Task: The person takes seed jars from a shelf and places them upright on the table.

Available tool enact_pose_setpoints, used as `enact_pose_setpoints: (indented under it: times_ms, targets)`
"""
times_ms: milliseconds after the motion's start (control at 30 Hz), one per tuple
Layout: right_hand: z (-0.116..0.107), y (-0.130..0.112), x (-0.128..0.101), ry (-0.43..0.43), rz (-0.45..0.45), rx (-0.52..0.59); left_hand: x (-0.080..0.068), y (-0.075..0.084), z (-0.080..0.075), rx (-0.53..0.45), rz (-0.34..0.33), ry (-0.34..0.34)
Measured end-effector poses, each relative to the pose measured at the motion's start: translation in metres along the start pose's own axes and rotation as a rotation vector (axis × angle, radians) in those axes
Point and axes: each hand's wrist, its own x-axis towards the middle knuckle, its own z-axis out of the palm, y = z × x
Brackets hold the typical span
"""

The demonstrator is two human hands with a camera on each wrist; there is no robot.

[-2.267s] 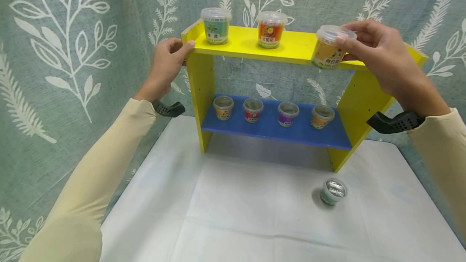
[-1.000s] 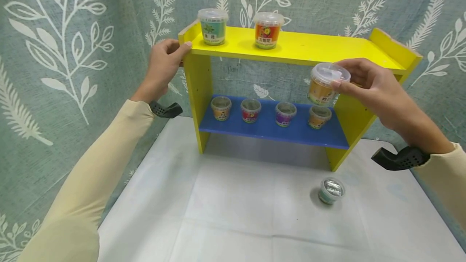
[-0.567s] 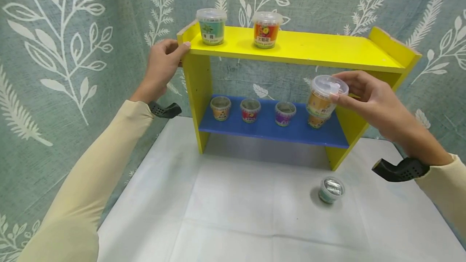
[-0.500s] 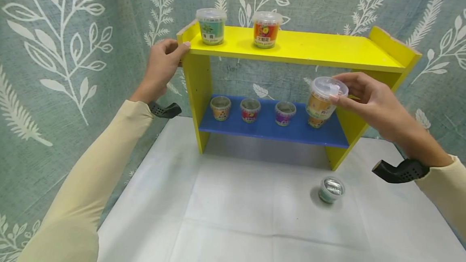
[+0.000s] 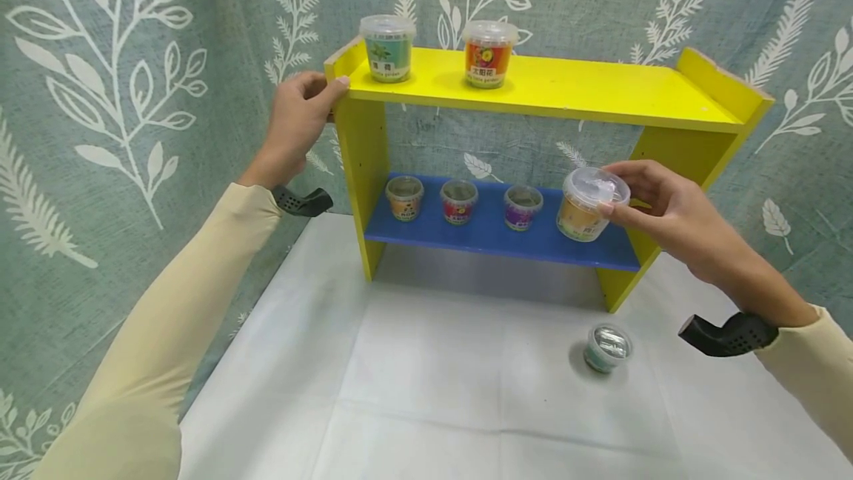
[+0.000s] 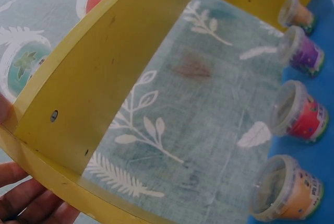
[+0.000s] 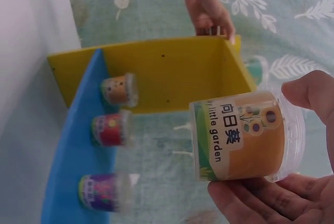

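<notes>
Right hand (image 5: 666, 210) fingers pinch orange cup (image 5: 586, 206) at lid rim, low over right end of blue shelf (image 5: 486, 239). Left hand (image 5: 296, 121) curled round rack (image 5: 363, 154) corner, bracing. Keep cup upright, lower gently, stay clear of purple cup (image 5: 523, 207).

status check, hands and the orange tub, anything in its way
Left hand grips the yellow shelf corner. Right hand holds the orange tub by its lid rim, level with the blue shelf. Purple tub close beside it.
</notes>
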Motion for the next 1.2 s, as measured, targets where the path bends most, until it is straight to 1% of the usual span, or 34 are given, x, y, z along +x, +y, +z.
enact_pose_setpoints:
  times_ms: [267,433,600,733,933,1200]
  targets:
    - [0.010,0.013,-0.008,-0.026,0.019,0.018,0.002,0.002,0.001,-0.003,-0.005,-0.005]
    - [0.015,0.022,-0.011,-0.037,0.003,0.031,0.002,0.002,0.000,-0.009,-0.007,-0.003]
    - [0.021,0.032,-0.016,-0.071,-0.030,0.042,0.000,0.002,0.000,0.003,-0.004,0.000]
    - [0.024,0.039,-0.021,-0.082,-0.031,0.044,0.000,0.002,0.001,0.012,-0.003,0.000]
    - [0.029,0.047,-0.026,-0.092,-0.011,0.054,0.001,0.002,0.001,-0.001,0.001,0.002]
    - [0.043,0.064,-0.032,-0.134,0.040,0.071,0.000,0.001,0.001,-0.002,-0.005,0.004]
